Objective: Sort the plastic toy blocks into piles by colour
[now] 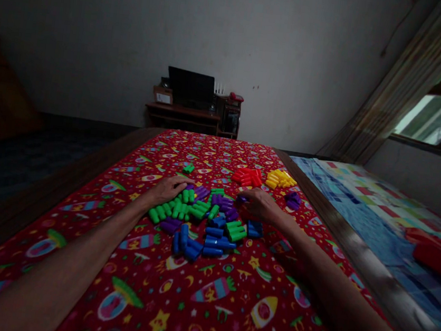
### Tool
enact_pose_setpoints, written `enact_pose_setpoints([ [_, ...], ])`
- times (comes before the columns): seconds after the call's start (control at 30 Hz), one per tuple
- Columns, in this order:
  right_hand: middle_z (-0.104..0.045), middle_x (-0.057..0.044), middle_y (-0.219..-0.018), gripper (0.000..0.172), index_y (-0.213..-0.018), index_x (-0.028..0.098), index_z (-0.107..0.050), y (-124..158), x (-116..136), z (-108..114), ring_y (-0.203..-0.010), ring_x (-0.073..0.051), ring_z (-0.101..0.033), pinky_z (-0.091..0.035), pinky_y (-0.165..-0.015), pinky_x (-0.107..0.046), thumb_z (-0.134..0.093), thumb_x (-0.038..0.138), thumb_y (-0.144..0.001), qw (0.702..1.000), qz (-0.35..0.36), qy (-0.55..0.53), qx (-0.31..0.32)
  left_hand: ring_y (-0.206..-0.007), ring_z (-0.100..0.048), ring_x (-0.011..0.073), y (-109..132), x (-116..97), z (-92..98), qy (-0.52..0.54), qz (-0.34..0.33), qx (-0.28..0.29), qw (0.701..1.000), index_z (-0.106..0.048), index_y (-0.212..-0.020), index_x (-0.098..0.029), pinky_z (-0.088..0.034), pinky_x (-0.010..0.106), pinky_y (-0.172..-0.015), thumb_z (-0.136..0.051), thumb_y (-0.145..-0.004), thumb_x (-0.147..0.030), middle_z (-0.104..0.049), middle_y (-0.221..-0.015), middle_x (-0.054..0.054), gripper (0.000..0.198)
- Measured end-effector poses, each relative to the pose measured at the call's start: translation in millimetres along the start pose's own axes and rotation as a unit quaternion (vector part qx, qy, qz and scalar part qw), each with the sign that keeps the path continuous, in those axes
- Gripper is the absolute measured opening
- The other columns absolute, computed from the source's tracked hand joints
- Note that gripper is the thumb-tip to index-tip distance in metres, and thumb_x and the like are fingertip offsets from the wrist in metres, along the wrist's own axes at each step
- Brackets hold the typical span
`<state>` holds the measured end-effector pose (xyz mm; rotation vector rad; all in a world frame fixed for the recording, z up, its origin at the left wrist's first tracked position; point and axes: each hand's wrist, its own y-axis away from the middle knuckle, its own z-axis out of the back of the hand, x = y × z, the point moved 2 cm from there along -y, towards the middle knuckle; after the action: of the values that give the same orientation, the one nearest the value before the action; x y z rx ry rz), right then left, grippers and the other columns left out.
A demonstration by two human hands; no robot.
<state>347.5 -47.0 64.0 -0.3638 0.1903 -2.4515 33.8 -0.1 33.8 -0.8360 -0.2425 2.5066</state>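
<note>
Left hand (pixel 168 187) lies flat, fingers released, on the green blocks (pixel 178 208) at the mixed pile's far-left edge. Right hand (pixel 260 204) rests at the pile's far-right edge, fingers curled; whether they grasp a block cannot be told. Beyond the pile: red blocks (pixel 247 177), yellow blocks (pixel 280 179). Patterned red cloth (pixel 205 302) covers the counter; a desk (pixel 182 113) stands at the wall beyond the pile.

Your left hand (pixel 168 187) rests flat on green plastic pegs (pixel 176 208) | your right hand (pixel 259 204) touches purple plastic pegs (pixel 224 204) | blue plastic pegs (pixel 200 240) nearer you | red-patterned cloth table (pixel 197 301) | red (pixel 247 177) and yellow peg piles (pixel 280 178) beyond.
</note>
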Motion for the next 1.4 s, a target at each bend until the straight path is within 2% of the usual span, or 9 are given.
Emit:
enact_pose_setpoints([
  [0.17, -0.069, -0.011, -0.102, 0.035, -0.112, 0.017, -0.067, 20.4, -41.5, 43.3, -0.091, -0.02, -0.062, -0.042, -0.074, -0.026, -0.051, 0.01, -0.082, 0.98, -0.165, 0.105, -0.032, -0.11, -0.062, 0.0266, 0.0, 0.6, 0.2, 0.001, -0.005, 0.0, 1.0, -0.072, -0.105, -0.018, -0.045, 0.038, -0.101, -0.036, -0.081, -0.059, -0.07, -0.116, 0.01, 0.059],
  [0.33, -0.07, -0.012, -0.095, 0.028, -0.1, 0.017, -0.072, 40.3, -75.8, 56.6, -0.081, -0.02, -0.063, -0.04, -0.062, -0.025, -0.055, 0.014, -0.078, 0.936, -0.311, 0.151, 0.059, -0.108, -0.062, 0.026, 0.0, 4.0, -2.4, 0.003, -0.005, -0.004, 1.0, -0.073, -0.104, -0.019, -0.046, 0.037, -0.099, -0.037, -0.08, -0.06, -0.071, -0.114, 0.009, 0.059],
  [0.43, -0.07, -0.014, -0.093, 0.026, -0.095, 0.015, -0.073, 38.2, -72.0, 56.2, -0.081, -0.021, -0.063, -0.04, -0.062, -0.025, -0.052, 0.013, -0.081, 0.939, -0.292, 0.168, 0.064, -0.108, -0.063, 0.0265, 0.6, 3.7, -0.6, 0.004, 0.002, -0.005, 1.0, -0.073, -0.104, -0.019, -0.046, 0.037, -0.099, -0.037, -0.08, -0.062, -0.071, -0.114, 0.009, 0.06],
  [0.53, -0.071, -0.014, -0.093, 0.028, -0.101, 0.015, -0.071, 23.6, -43.7, 49.4, -0.084, -0.021, -0.062, -0.042, -0.07, -0.026, -0.048, 0.017, -0.087, 0.97, -0.199, 0.137, -0.038, -0.106, -0.063, 0.0263, -1.5, -9.3, 6.4, 0.002, 0.029, -0.004, 1.0, -0.072, -0.107, -0.019, -0.048, 0.035, -0.096, -0.035, -0.082, -0.063, -0.071, -0.115, 0.008, 0.063],
  [0.6, -0.071, -0.012, -0.095, 0.029, -0.109, 0.016, -0.069, 11.2, -16.1, 35.7, -0.084, -0.019, -0.061, -0.043, -0.073, -0.027, -0.048, 0.019, -0.088, 0.991, -0.098, 0.052, -0.071, -0.107, -0.063, 0.026, -4.7, -29.3, 10.2, -0.003, 0.023, -0.015, 1.0, -0.07, -0.111, -0.018, -0.048, 0.035, -0.096, -0.033, -0.085, -0.061, -0.07, -0.117, 0.008, 0.062],
  [0.73, -0.069, -0.008, -0.098, 0.041, -0.125, 0.016, -0.059, -7.2, 31.0, -2.6, -0.08, -0.017, -0.06, -0.044, -0.074, -0.027, -0.056, 0.022, -0.085, 0.994, 0.034, -0.106, -0.015, -0.12, -0.055, 0.0239, -6.5, -80.8, -5.0, -0.037, -0.097, 0.021, 0.994, -0.063, -0.122, -0.021, -0.04, 0.036, -0.106, -0.039, -0.089, -0.046, -0.064, -0.127, 0.006, 0.048],
  [0.9, -0.068, -0.008, -0.097, 0.04, -0.119, 0.013, -0.059, -14.5, 39.7, -27.5, -0.083, -0.017, -0.061, -0.045, -0.074, -0.027, -0.062, 0.022, -0.08, 0.988, -0.033, -0.153, 0.006, -0.119, -0.055, 0.0245, 1.9, -99.0, -42.2, -0.085, -0.118, 0.052, 0.988, -0.06, -0.124, -0.02, -0.039, 0.039, -0.107, -0.048, -0.086, -0.033, -0.063, -0.127, 0.009, 0.042],
  [1.07, -0.07, -0.006, -0.094, 0.036, -0.108, 0.014, -0.061, -14.9, 32.5, -29.2, -0.085, -0.017, -0.064, -0.048, -0.074, -0.026, -0.069, 0.021, -0.074, 0.973, -0.1, -0.208, -0.008, -0.108, -0.062, 0.0235, -1.9, -87.1, -44.3, -0.057, -0.1, 0.051, 0.992, -0.068, -0.111, -0.023, -0.045, 0.035, -0.1, -0.049, -0.085, -0.037, -0.07, -0.113, 0.006, 0.034],
  [1.4, -0.072, -0.009, -0.102, 0.033, -0.108, 0.015, -0.068, 5.9, -39.6, 41.4, -0.092, -0.02, -0.065, -0.047, -0.077, -0.027, -0.068, 0.018, -0.074, 0.981, -0.19, -0.005, -0.048, -0.103, -0.066, 0.0244, -6.0, -81.8, -28.4, -0.019, -0.081, 0.097, 0.992, -0.069, -0.113, -0.021, -0.049, 0.032, -0.094, -0.053, -0.08, -0.045, -0.071, -0.115, 0.006, 0.044],
])
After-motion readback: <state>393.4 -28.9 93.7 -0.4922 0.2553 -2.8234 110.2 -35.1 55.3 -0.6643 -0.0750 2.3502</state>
